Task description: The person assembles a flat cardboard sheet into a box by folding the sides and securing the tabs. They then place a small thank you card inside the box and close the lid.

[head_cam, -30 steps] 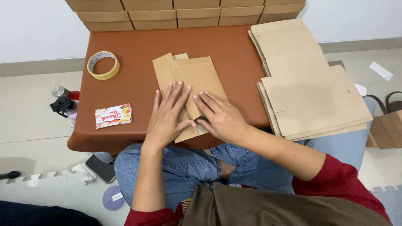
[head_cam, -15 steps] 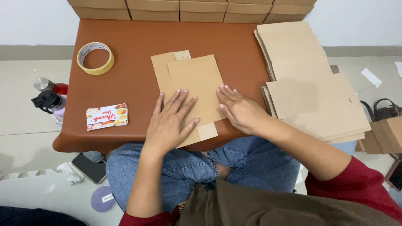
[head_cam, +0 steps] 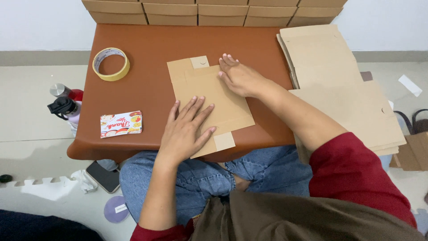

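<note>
My left hand [head_cam: 185,129] lies flat on the near part of the folded cardboard sheet [head_cam: 209,100], palm down, fingers spread wide and pressing on it. My right hand [head_cam: 240,78] rests on the sheet's far right edge, palm down too, with the fingers close together and pointing away from me. Neither hand pinches or grips anything; both just press the cardboard onto the table.

The sheet lies in the middle of the brown table [head_cam: 147,49], turned a little so that its near corner hangs just over the table's front edge above my knees. A small tab sticks out at its far edge and another at the near right corner.

To the left, near the far corner of the table, lies a roll of tape [head_cam: 111,64], well apart from my hands. Closer to me on the left is a small printed card [head_cam: 121,123], near the table's front edge. On the right a stack of flat cardboard sheets [head_cam: 339,85] runs along the table's side, my right forearm crossing just beside it. A row of folded boxes [head_cam: 214,11] lines the wall behind the table. Bottles [head_cam: 67,105] stand on the floor to the left.
</note>
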